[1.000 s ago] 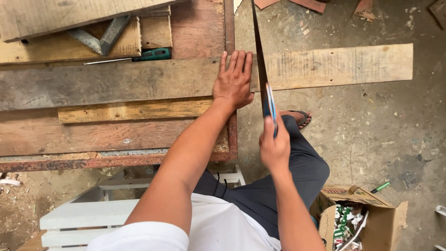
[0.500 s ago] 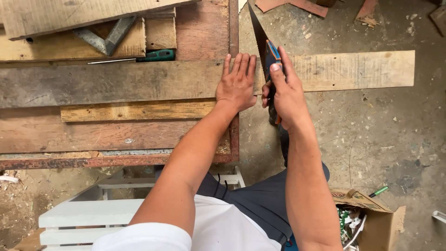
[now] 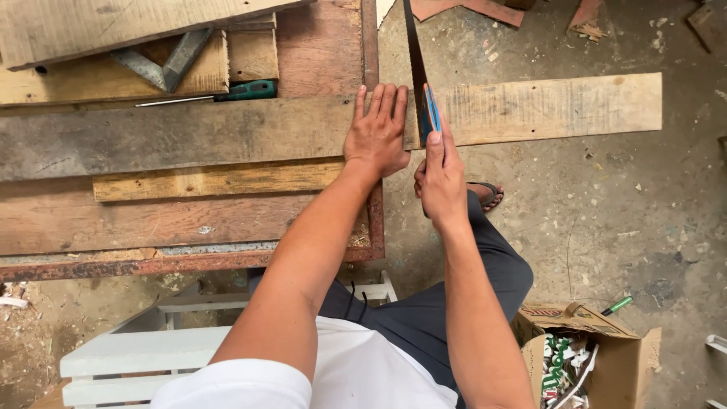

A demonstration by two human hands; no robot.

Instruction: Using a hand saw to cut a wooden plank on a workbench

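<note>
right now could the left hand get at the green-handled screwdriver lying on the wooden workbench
Probably yes: the left hand lies flat on the long grey plank, and the green-handled screwdriver lies just beyond that plank with nothing between them.

An open brown cardboard box (image 3: pixel 587 341) sits on the concrete floor (image 3: pixel 606 212) at the lower right, beside the person's leg. Its flaps stand open, one carrying a red printed band. Inside lies a jumble of green and white packets (image 3: pixel 556 367). No signs or screens show anywhere.
</note>
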